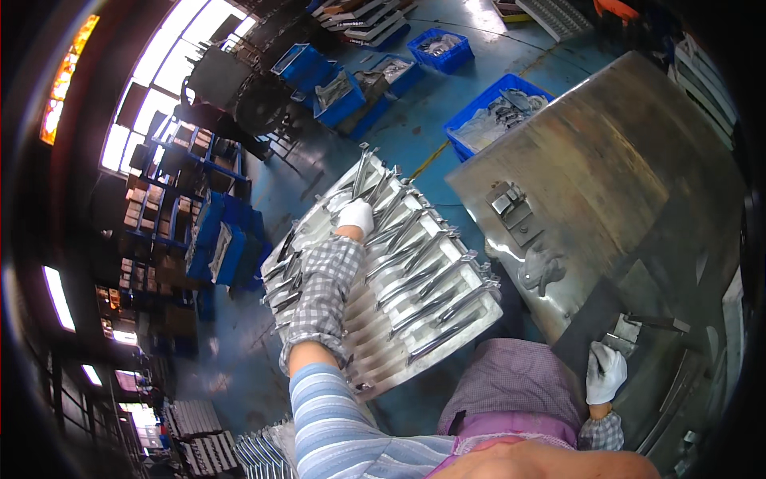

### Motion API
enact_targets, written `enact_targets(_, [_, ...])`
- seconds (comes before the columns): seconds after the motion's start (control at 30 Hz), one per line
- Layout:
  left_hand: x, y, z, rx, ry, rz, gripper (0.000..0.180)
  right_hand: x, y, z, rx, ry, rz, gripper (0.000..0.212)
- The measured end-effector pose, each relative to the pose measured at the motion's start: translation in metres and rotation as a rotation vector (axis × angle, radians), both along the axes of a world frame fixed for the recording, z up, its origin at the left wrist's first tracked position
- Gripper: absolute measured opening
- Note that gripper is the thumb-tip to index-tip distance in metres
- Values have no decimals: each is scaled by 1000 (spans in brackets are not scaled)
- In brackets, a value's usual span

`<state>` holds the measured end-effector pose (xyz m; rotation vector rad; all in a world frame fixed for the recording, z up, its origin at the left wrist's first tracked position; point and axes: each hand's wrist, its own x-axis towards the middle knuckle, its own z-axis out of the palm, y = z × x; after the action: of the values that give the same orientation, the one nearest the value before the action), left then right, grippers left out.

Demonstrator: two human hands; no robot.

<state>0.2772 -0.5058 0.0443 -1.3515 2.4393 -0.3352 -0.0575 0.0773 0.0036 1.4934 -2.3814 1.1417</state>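
Note:
My left hand (356, 215), in a white glove, reaches to the far part of a white ribbed tray (363, 347). Its fingers are curled around one of the shiny metal bars (364, 174), partly hidden by the glove. More slim metal bars (435, 307) lie in rows across the tray's grooves, mostly along its right side. My right hand (606, 374), also gloved, rests closed at the worktable on my right, just below a small metal fixture (622, 334). What its fingers hold, if anything, cannot be made out.
The metal-topped worktable (606, 160) carries a clamp-like block (511, 209) and a crumpled grey glove (541, 270). Beyond it, a blue crate (499, 112) of metal parts stands on the floor. Further blue crates (339, 96) and loaded shelving (171, 191) stand farther off and left.

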Motion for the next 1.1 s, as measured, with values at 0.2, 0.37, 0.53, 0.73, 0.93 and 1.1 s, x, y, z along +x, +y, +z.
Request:
enact_targets(0.2, [-66, -8, 14, 132, 368, 152, 44, -3, 6, 7, 66, 22, -51, 11])
enact_targets(0.37, [-37, -10, -22, -37, 521, 306, 41, -2, 6, 9, -20, 5, -3, 12])
enact_targets(0.53, [-50, 79, 68, -154, 1018, 16, 35, 3, 18, 17, 9, 20, 3, 23])
enact_targets(0.73, [-122, 374, 72, 869, 965, -154, 35, 28, -2, 61, 108, -156, 329, 44])
enact_targets(0.93, [-172, 487, 5, 1530, 1215, 178, 46, -14, 37, 46, 74, -198, 253, 26])
enact_targets(1.1, [-210, 505, -34, 1136, 1209, 94, 33, -59, 37, 33, 60, -648, -38, 21])
